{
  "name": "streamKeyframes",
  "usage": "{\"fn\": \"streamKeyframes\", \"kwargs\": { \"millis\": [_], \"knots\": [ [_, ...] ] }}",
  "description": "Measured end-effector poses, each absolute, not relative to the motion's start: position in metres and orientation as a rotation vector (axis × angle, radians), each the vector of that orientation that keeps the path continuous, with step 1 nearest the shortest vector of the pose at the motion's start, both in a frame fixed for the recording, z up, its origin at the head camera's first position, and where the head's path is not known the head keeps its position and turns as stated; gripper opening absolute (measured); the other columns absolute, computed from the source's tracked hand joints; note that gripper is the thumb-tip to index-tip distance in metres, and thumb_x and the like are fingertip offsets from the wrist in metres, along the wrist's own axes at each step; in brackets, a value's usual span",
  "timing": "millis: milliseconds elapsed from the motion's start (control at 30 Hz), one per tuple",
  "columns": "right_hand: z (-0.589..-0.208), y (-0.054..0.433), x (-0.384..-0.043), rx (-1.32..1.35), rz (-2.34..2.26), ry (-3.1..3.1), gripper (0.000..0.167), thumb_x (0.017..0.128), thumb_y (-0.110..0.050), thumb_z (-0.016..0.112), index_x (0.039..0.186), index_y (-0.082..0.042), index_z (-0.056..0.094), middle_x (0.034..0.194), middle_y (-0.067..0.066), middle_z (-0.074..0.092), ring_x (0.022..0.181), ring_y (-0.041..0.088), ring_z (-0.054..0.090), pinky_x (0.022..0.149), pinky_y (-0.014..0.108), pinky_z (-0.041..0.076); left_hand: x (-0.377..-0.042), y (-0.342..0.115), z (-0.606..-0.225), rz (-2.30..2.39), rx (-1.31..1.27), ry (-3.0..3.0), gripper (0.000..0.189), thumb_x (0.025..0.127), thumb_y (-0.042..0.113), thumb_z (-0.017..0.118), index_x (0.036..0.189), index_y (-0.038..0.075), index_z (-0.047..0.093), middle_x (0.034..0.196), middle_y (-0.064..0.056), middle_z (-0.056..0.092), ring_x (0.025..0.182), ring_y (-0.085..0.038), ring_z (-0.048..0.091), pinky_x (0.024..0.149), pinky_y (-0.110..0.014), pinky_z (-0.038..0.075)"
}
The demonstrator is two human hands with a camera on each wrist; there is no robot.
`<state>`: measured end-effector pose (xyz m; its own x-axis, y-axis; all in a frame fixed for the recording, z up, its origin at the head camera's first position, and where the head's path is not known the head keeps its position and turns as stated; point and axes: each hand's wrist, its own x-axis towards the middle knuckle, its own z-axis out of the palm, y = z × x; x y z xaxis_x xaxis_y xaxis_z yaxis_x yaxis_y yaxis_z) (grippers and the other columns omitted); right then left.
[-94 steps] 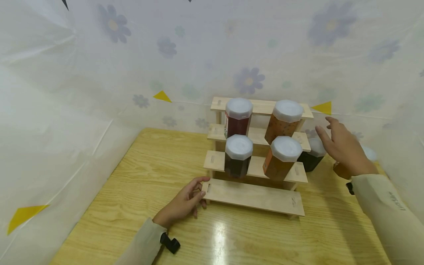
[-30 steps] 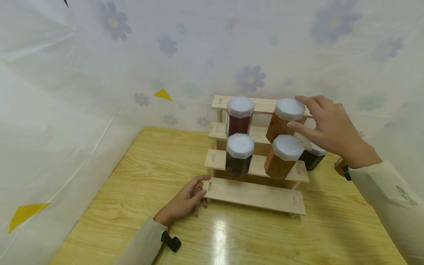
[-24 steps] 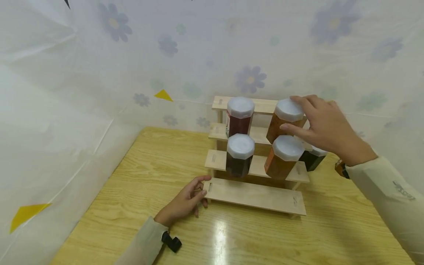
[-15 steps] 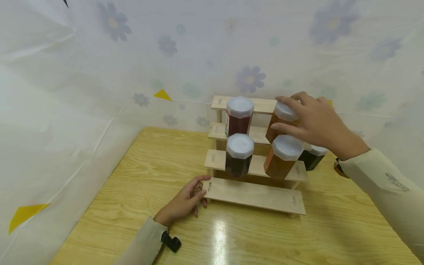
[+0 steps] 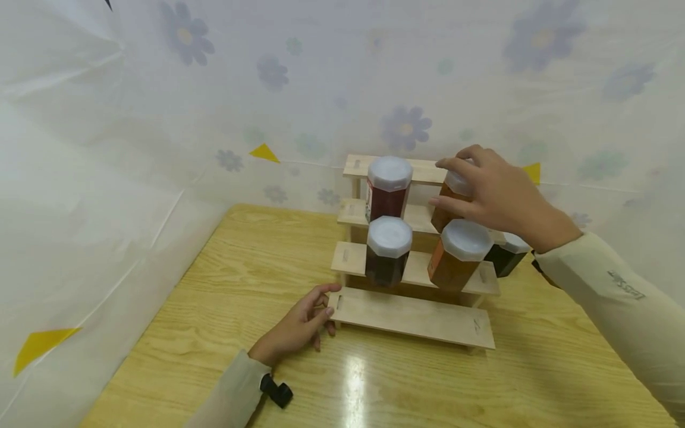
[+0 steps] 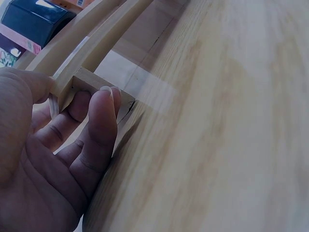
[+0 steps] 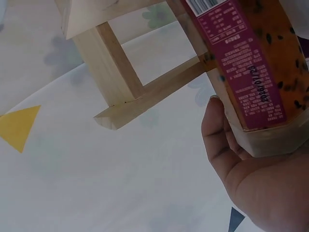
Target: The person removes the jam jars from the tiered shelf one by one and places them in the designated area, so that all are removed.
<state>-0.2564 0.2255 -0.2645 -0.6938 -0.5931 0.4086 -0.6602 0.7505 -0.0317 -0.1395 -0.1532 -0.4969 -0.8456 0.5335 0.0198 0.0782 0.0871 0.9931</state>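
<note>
Head view: the right hand (image 5: 495,193) curls round the white lid (image 5: 458,183) of an orange, faceted jar (image 5: 442,219) on the third step of a pale wooden four-step stand (image 5: 351,210); the left hand (image 5: 291,328) pinches the left end of its lowest step (image 5: 412,319). A dark red jar (image 5: 387,203) stands to the left, a blackish jar (image 5: 385,268) and an amber jar (image 5: 453,270) one step below. Left wrist view: the left hand bends about that end near the yellowish wooden table (image 6: 207,145). Right wrist view: the orange jar bears a purple printed label (image 7: 248,67).
</note>
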Motion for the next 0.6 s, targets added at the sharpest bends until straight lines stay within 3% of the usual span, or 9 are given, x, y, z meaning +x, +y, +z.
{"fn": "streamKeyframes", "kwargs": {
  "millis": [133, 333, 600],
  "knots": [
    [-0.2632, 0.2193, -0.2573, 0.961, 0.229, -2.558, 0.051, 0.094, -0.043, 0.077, 0.13, -0.008, 0.067, 0.121, 0.02, 0.061, 0.101, 0.038, 0.06, 0.07, 0.057, 0.057, -0.1389, -0.153, -0.4971, 1.812, 0.618, 2.026, 0.047, 0.113, 0.02, 0.046, 0.159, 0.02, 0.034, 0.104, -0.019, 0.05, 0.087, -0.039, 0.068, 0.046, -0.04, 0.059],
    [-0.2628, 0.2161, -0.2604, 0.969, 0.149, -2.504, 0.032, 0.093, -0.031, 0.079, 0.11, -0.005, 0.07, 0.102, 0.016, 0.062, 0.081, 0.031, 0.061, 0.055, 0.049, 0.057, -0.1385, -0.1526, -0.4977, 1.81, 0.636, 2.03, 0.047, 0.113, 0.02, 0.046, 0.159, 0.019, 0.033, 0.103, -0.019, 0.05, 0.086, -0.04, 0.068, 0.045, -0.041, 0.059],
    [-0.2635, 0.2167, -0.2613, 0.965, 0.139, -2.5, 0.026, 0.093, -0.028, 0.078, 0.106, -0.007, 0.07, 0.102, 0.015, 0.062, 0.079, 0.029, 0.061, 0.054, 0.046, 0.056, -0.1383, -0.1524, -0.497, 1.812, 0.633, 2.03, 0.048, 0.113, 0.02, 0.046, 0.159, 0.019, 0.033, 0.104, -0.019, 0.051, 0.085, -0.04, 0.068, 0.045, -0.041, 0.059]
  ]
}}
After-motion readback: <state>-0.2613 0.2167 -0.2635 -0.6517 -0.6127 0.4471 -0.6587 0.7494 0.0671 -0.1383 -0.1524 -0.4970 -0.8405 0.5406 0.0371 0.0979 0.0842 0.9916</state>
